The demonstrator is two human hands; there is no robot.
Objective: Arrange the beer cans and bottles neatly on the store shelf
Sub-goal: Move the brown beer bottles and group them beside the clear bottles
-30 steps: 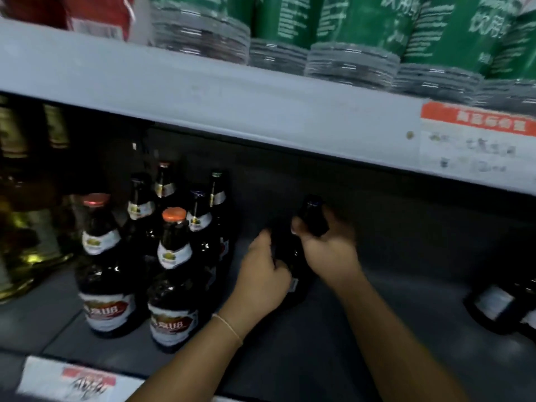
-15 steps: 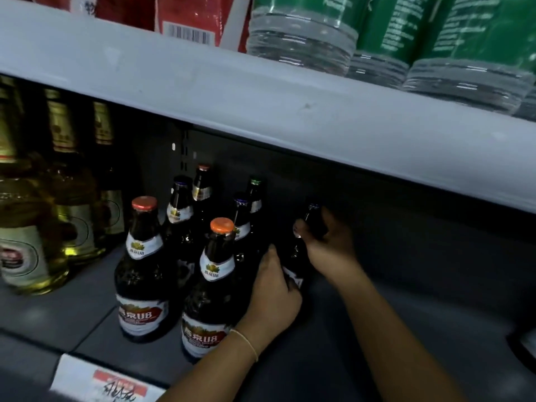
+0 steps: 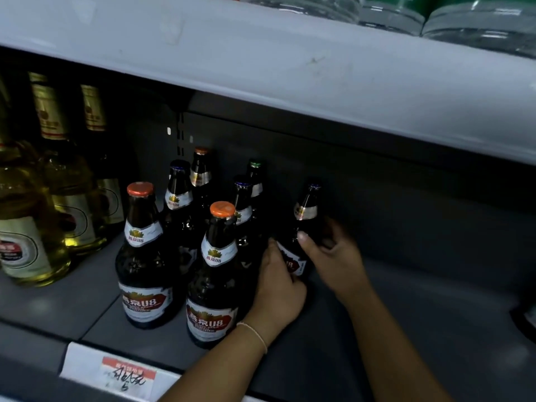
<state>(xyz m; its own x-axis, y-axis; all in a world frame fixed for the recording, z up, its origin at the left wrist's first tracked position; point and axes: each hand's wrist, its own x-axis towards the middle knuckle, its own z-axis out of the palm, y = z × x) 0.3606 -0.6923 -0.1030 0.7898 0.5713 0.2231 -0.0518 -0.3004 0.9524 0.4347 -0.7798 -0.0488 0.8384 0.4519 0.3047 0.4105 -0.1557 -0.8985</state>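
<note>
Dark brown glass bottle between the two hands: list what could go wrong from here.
1. The dark brown glass bottle stands close beside the cluster of dark beer bottles; pushing it further left could knock them.
2. The left hand is wedged between bottle and cluster, so fingers may get pinched.
3. The right hand has only a loose grip, so the bottle could tip.

Both hands reaching forward, left hand (image 3: 278, 285) cupped, right hand (image 3: 333, 256) curled, thumb extended
</note>
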